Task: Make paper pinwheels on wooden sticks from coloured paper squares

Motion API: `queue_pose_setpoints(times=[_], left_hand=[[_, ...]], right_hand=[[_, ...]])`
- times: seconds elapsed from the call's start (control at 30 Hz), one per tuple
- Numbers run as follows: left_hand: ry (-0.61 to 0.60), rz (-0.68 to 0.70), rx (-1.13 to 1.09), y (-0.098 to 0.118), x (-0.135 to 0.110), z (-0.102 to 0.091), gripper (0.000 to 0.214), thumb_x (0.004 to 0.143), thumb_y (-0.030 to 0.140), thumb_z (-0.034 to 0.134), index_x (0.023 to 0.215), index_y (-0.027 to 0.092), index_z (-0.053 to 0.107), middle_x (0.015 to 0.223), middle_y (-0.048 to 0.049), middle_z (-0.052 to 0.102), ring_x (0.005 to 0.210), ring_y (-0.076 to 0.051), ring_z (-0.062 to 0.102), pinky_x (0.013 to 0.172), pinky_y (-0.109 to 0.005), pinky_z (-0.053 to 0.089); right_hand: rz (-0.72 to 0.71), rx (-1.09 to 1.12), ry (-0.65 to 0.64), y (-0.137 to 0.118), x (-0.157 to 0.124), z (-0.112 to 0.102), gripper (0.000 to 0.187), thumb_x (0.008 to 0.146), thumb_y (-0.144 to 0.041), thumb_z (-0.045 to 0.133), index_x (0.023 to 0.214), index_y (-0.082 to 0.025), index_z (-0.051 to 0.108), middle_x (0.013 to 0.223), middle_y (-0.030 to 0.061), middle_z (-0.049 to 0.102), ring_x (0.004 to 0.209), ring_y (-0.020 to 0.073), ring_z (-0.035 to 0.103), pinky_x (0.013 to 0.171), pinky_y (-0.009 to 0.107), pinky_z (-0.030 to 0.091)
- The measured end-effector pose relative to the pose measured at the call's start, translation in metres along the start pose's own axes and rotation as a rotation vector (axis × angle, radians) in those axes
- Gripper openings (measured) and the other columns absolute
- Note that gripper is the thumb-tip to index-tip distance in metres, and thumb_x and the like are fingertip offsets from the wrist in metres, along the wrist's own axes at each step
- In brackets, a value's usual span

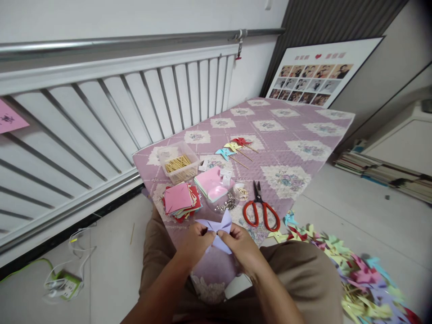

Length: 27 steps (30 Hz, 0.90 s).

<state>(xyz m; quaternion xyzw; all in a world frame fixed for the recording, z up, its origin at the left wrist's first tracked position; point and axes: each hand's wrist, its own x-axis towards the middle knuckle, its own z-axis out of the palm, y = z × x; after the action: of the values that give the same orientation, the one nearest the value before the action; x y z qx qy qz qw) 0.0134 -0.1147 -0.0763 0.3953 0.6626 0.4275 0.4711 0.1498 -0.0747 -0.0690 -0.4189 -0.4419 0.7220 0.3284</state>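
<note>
A lavender paper pinwheel [221, 243] is held between both hands over the near edge of the table. My left hand [197, 240] pinches its left side, and my right hand [240, 243] grips its right side, the thumbs meeting near the centre. Just beyond lie a stack of coloured paper squares [178, 198], a second stack of pale squares [207, 183], a pile of small metal fasteners [229, 202] and a small round tub [240, 192] of pale pieces. Scissors with red handles [259, 209] rest to the right.
A clear plastic box [178, 162] holds wooden sticks. Three finished pinwheels on sticks [232, 148] lie behind it on the purple tablecloth [270, 148]. Many coloured pinwheels [357, 274] are heaped on the floor at right. A power strip [69, 285] sits on the floor at left, beside a radiator [151, 103].
</note>
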Motion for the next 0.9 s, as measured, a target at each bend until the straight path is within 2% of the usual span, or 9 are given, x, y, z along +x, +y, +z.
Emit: queue_pose_setpoints(times=[0.1,0.2,0.33,0.53,0.63,0.7,0.8,0.9], left_hand=[[-0.081,-0.034,-0.071,0.002,0.004,-0.001,0.016,0.072,0.025,0.054,0.072,0.017,0.069,0.064,-0.0002,0.065,0.057,-0.014,0.054,0.054,-0.023,0.040],[-0.080,-0.021,-0.083,0.009,0.006,-0.003,0.017,0.071,0.024,0.056,0.079,0.016,0.069,0.065,0.0008,0.064,0.055,-0.012,0.051,0.052,-0.022,0.037],[-0.056,-0.014,-0.081,0.012,0.007,-0.004,0.014,0.068,0.021,0.057,0.075,0.015,0.068,0.060,0.0022,0.060,0.053,-0.011,0.048,0.052,-0.022,0.035],[0.011,-0.052,-0.182,-0.009,0.014,-0.005,0.016,0.066,0.025,0.060,0.075,0.014,0.068,0.064,-0.0005,0.064,0.057,-0.013,0.052,0.056,-0.024,0.039],[0.053,-0.089,-0.331,-0.024,0.021,-0.007,0.018,0.067,0.030,0.061,0.073,0.014,0.067,0.064,-0.0009,0.065,0.059,-0.014,0.055,0.061,-0.026,0.042],[0.096,-0.130,-0.395,-0.031,0.026,-0.009,0.020,0.066,0.033,0.064,0.074,0.015,0.067,0.064,-0.0007,0.065,0.059,-0.015,0.056,0.061,-0.027,0.043],[0.154,-0.148,-0.368,-0.036,0.032,-0.014,0.021,0.062,0.033,0.068,0.073,0.016,0.067,0.064,-0.0008,0.066,0.062,-0.017,0.058,0.063,-0.028,0.045],[0.150,-0.116,-0.345,-0.038,0.036,-0.017,0.017,0.063,0.032,0.067,0.071,0.016,0.067,0.065,-0.0013,0.068,0.065,-0.018,0.059,0.065,-0.029,0.045]], right_hand=[[0.010,-0.005,0.008,-0.006,0.001,0.002,0.023,0.067,-0.038,0.075,0.077,-0.018,0.071,0.069,0.0005,0.072,0.059,0.0161,0.058,0.058,0.026,0.044],[0.017,-0.026,0.000,-0.010,0.002,0.003,0.022,0.068,-0.038,0.075,0.078,-0.018,0.072,0.069,0.0004,0.072,0.057,0.0154,0.057,0.056,0.025,0.043],[0.008,-0.082,-0.021,-0.011,0.006,0.004,0.027,0.068,-0.043,0.075,0.079,-0.018,0.072,0.069,0.0002,0.071,0.058,0.0166,0.057,0.059,0.027,0.044],[0.023,-0.061,-0.084,-0.008,0.012,0.002,0.034,0.070,-0.051,0.072,0.077,-0.018,0.069,0.065,-0.0014,0.065,0.058,0.0150,0.053,0.059,0.026,0.041],[-0.011,-0.073,-0.008,-0.001,0.018,-0.007,0.036,0.074,-0.055,0.067,0.077,-0.019,0.067,0.064,-0.0021,0.060,0.058,0.0147,0.051,0.059,0.025,0.040],[-0.061,-0.157,0.069,0.008,0.023,-0.016,0.038,0.072,-0.057,0.067,0.073,-0.019,0.065,0.062,-0.0023,0.058,0.059,0.0157,0.051,0.059,0.026,0.040],[-0.126,-0.288,0.135,0.023,0.029,-0.027,0.038,0.071,-0.058,0.066,0.067,-0.021,0.062,0.056,-0.0033,0.051,0.054,0.0166,0.046,0.055,0.028,0.037],[-0.147,-0.297,0.148,0.035,0.033,-0.032,0.035,0.076,-0.057,0.062,0.069,-0.023,0.061,0.056,-0.0029,0.050,0.052,0.0174,0.044,0.052,0.028,0.035]])
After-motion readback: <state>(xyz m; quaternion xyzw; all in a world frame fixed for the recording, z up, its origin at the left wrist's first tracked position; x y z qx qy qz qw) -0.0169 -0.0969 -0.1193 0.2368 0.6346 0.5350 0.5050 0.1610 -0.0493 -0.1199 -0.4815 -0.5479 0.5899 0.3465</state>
